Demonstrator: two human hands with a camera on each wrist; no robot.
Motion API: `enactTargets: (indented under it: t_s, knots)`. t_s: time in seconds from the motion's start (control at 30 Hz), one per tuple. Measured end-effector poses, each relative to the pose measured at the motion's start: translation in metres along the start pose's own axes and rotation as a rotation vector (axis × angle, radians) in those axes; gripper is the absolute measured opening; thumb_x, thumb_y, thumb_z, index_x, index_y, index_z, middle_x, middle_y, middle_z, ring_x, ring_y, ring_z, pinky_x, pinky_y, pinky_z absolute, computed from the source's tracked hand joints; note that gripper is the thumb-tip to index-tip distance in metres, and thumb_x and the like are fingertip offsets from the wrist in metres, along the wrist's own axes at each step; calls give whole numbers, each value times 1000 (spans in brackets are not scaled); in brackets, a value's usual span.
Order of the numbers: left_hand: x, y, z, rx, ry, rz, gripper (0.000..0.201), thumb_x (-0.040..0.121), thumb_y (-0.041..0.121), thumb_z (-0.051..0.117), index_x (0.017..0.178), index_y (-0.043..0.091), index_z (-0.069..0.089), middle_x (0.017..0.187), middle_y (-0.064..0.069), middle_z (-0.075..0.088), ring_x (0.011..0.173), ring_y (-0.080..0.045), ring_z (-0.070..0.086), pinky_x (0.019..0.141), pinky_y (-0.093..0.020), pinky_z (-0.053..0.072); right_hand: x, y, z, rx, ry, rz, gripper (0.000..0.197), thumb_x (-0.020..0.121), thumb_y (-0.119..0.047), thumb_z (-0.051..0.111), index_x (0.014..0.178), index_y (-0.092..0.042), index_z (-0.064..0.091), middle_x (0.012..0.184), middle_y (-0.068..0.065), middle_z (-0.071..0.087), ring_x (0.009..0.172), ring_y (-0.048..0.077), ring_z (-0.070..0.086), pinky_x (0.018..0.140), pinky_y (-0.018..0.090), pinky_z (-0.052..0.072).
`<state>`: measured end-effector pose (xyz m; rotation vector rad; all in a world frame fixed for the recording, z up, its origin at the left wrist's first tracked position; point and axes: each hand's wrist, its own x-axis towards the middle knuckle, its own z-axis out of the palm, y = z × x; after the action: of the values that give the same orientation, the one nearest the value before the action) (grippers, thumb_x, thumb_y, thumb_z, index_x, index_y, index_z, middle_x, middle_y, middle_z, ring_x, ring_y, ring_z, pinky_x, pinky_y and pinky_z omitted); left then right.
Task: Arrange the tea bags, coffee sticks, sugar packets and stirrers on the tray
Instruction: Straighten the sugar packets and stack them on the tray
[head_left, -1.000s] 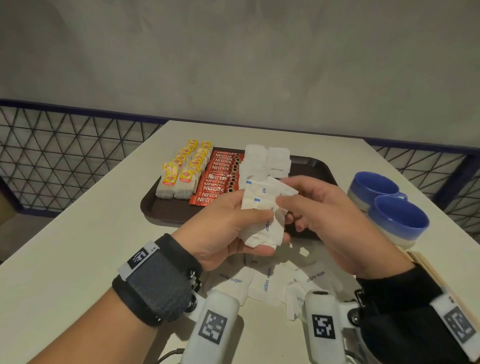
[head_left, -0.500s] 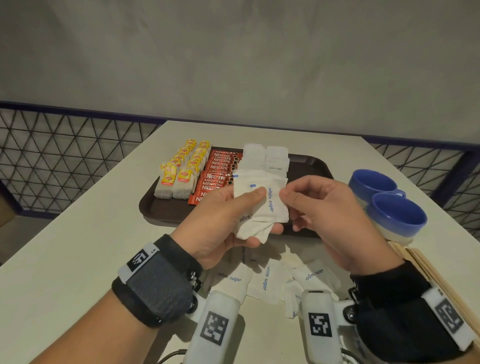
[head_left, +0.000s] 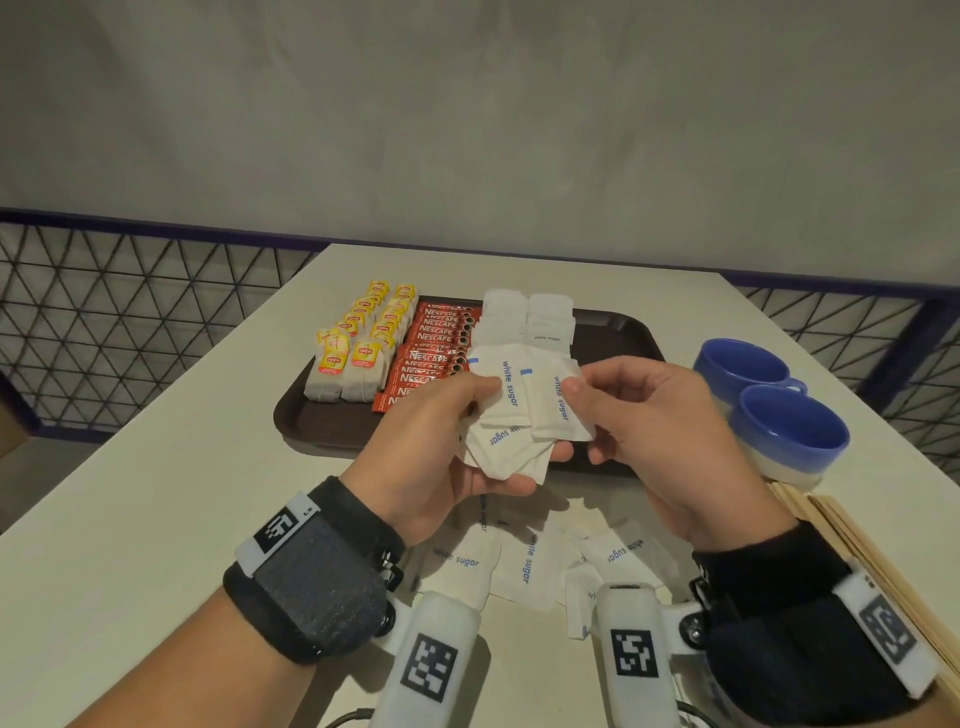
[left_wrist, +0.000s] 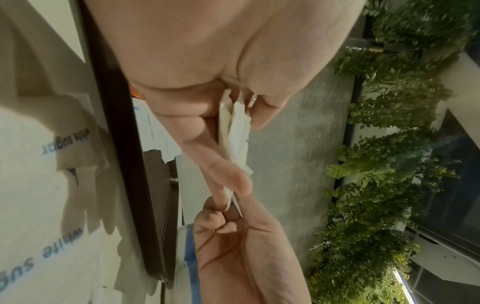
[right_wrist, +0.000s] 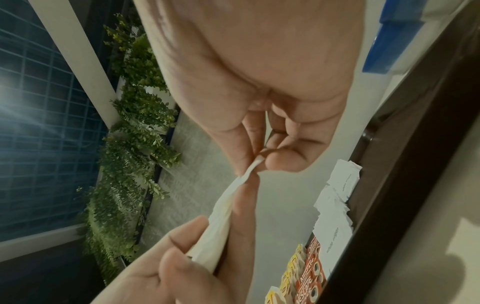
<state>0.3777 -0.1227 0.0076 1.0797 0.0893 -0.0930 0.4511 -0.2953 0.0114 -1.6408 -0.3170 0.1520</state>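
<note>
Loose sugar packets (head_left: 524, 566) on near table (head_left: 130, 493). Above, left hand (head_left: 441, 447) clamped on fanned held packets (head_left: 511, 441); right hand (head_left: 660, 431) pinching 1 edge. Beyond, tray (head_left: 618, 332): tea bags (head_left: 358, 353) left, coffee sticks (head_left: 436, 343), stacked sugar (head_left: 524, 317) right.

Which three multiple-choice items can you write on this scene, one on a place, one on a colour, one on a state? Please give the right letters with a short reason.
1. Where do the loose sugar packets lie?
A. on the table, nearer the person than the tray
B. inside a cup
C. on the tea bags

2. What colour are the two cups inside?
A. red
B. blue
C. green

3. What is the left hand doing?
A. resting flat on the table
B. gripping a bunch of sugar packets
C. lifting the tray

Key: 1 A, they lie on the table in front of the tray. 2 B, both bowls show blue. 3 B, its fingers curl round the held packets, whose edge the right hand pinches.
</note>
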Motion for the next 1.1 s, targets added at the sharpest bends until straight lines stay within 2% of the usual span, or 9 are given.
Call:
enactTargets:
  t_s: [0.17, 0.3, 0.37, 0.47, 0.63, 0.7, 0.83, 0.97, 1.1]
  knots:
    - [3, -3, -3, 148, 48, 86, 26, 103, 15, 55, 127, 11, 63, 112, -13, 76, 97, -30, 76, 47, -23, 55, -2, -6, -4, 127, 0, 3, 10, 91, -15, 73, 98, -9, 76, 101, 21, 74, 76, 27, 58, 54, 26, 51]
    - [6, -4, -3, 158, 128, 153, 26, 96, 12, 65, 122, 14, 68, 109, -13, 77, 80, -24, 76, 42, -21, 49, -2, -2, 0, 149, -56, 14, 13, 90, -12, 74, 101, -6, 76, 102, 28, 71, 75, 27, 56, 53, 28, 48]
    - [6, -4, -3, 168, 153, 173, 27, 93, 13, 68, 120, 16, 69, 107, -10, 78, 74, -20, 75, 40, -21, 47, -1, -1, 1, 140, -84, 28, 15, 90, -14, 74, 103, -7, 77, 102, 26, 72, 75, 25, 56, 53, 27, 47]
    - [5, -4, -2, 203, 142, 172, 30, 92, 16, 70, 122, 16, 69, 105, -10, 78, 79, -23, 75, 39, -21, 44, -1, 0, 0, 117, -119, 53, 14, 91, -17, 73, 101, -9, 79, 101, 23, 74, 77, 27, 56, 54, 28, 48]
    - [4, -4, 0, 215, 119, 153, 32, 92, 29, 69, 121, 15, 70, 105, -14, 77, 81, -25, 74, 39, -21, 44, -1, -1, 0, 71, -115, 53, 18, 89, -22, 76, 92, -5, 76, 102, 35, 66, 73, 32, 48, 56, 34, 45]
    - [5, -4, -1, 229, 123, 166, 32, 90, 25, 72, 120, 16, 70, 107, -12, 77, 80, -24, 73, 39, -22, 44, -1, -1, 0, 71, -116, 51, 22, 88, -24, 77, 92, -3, 75, 102, 37, 64, 73, 33, 49, 54, 33, 45]
    - [6, -5, -3, 234, 141, 167, 33, 88, 17, 74, 121, 18, 71, 110, -11, 77, 82, -25, 71, 40, -23, 44, -1, -1, 0, 80, -127, 62, 26, 87, -28, 76, 95, -3, 74, 105, 30, 68, 77, 33, 53, 53, 32, 46]
    - [7, -7, -2, 195, 141, 160, 31, 90, 16, 72, 121, 16, 70, 108, -14, 76, 76, -23, 70, 39, -23, 44, -1, -1, 0, 63, -138, 74, 20, 89, -25, 76, 93, -6, 75, 105, 28, 69, 76, 31, 55, 55, 32, 48]
    - [8, -8, -2, 196, 145, 163, 29, 90, 18, 72, 119, 17, 71, 107, -14, 77, 72, -21, 71, 40, -23, 46, -1, 0, 0, 51, -127, 66, 17, 91, -21, 75, 92, -4, 73, 101, 31, 67, 74, 31, 55, 54, 31, 48]
